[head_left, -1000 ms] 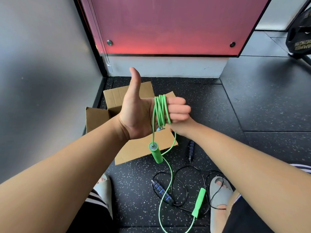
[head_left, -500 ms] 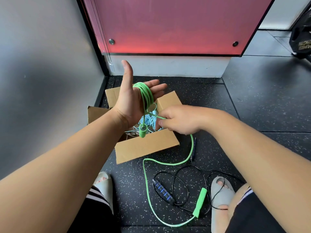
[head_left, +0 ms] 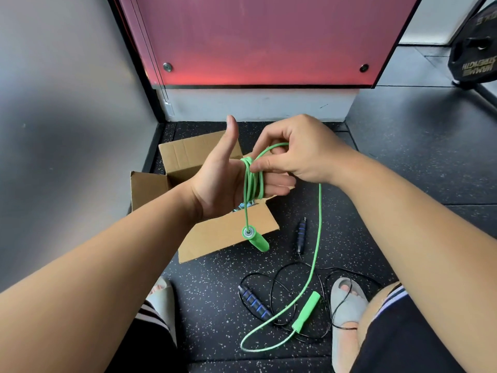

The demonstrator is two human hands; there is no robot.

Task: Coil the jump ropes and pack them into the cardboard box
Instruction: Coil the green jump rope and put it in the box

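More green rope [head_left: 252, 181] wraps left hand [head_left: 217, 181]; right hand [head_left: 304, 154] has risen

A red panel [head_left: 258, 39] hangs above a white plinth [head_left: 258, 105]. Left of the panel is a grey wall [head_left: 59, 90]; below, speckled black rubber floor [head_left: 403, 146].

The green rope [head_left: 252, 184] is wound in loops round the fingers of the left hand [head_left: 217, 181], above the box [head_left: 228, 238]. One green handle [head_left: 255, 239] hangs down from the loops. The right hand [head_left: 301, 152] pinches the rope at the top of the loops. From there it drops to the floor [head_left: 403, 184] and ends at the second green handle [head_left: 306, 310]. The black rope [head_left: 271, 288] lies loose and tangled on the floor near the box, and its handles have blue rings. The box is brown cardboard, with its flaps open.
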